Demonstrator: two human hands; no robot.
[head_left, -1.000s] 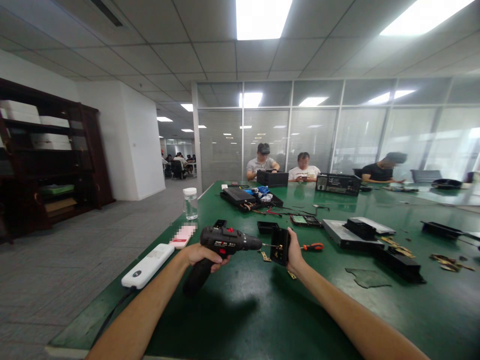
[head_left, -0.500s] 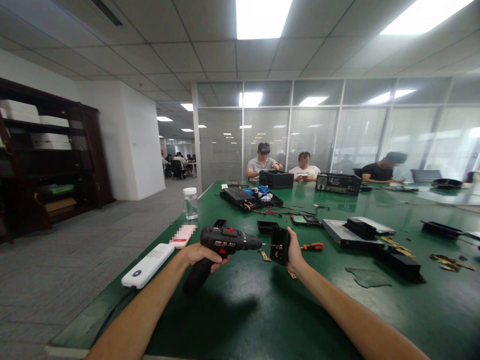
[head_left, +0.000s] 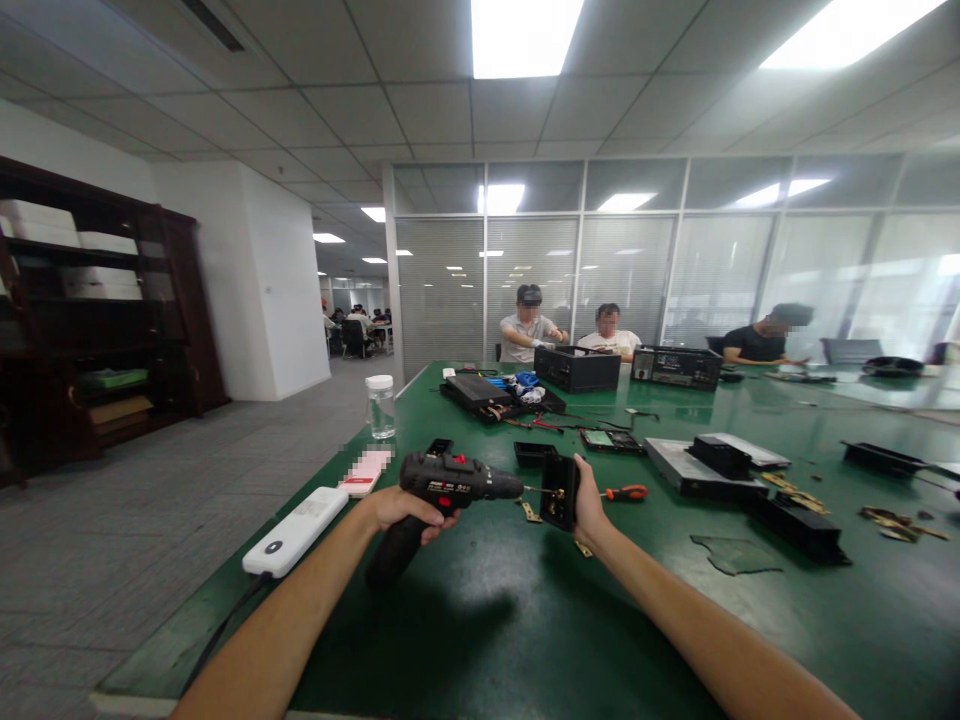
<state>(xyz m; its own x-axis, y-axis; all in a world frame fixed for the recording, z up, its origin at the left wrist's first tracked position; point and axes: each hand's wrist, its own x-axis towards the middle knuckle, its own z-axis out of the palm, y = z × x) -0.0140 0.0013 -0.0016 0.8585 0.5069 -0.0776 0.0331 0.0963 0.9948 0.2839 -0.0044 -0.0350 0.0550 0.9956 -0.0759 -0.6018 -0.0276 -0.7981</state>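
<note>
My left hand (head_left: 411, 512) is wrapped round the grip of a black cordless drill (head_left: 442, 480) with red buttons. Its thin bit points right and reaches into the open side of a small black box (head_left: 559, 492). Brass-coloured parts show inside that box, near the bit's tip. My right hand (head_left: 589, 500) holds the box upright from its right side, fingers mostly hidden behind it. Beyond the box lies an orange and black screwdriver (head_left: 627, 493), partly covered by my right hand. A brass-coloured plate (head_left: 529, 512) rests on the green table under the bit.
A white power bank-like device (head_left: 296, 530), a pink card (head_left: 366, 472) and a clear jar (head_left: 381, 408) line the table's left edge. Silver drives (head_left: 694, 470), black housings (head_left: 802, 525) and a clear sheet (head_left: 736, 556) lie right. Co-workers sit across, behind a black case (head_left: 576, 369).
Both my hands, the drill and the small box look almost unmoved. Across the table, the black case has shifted right and turned, with a co-worker's hands at it.
</note>
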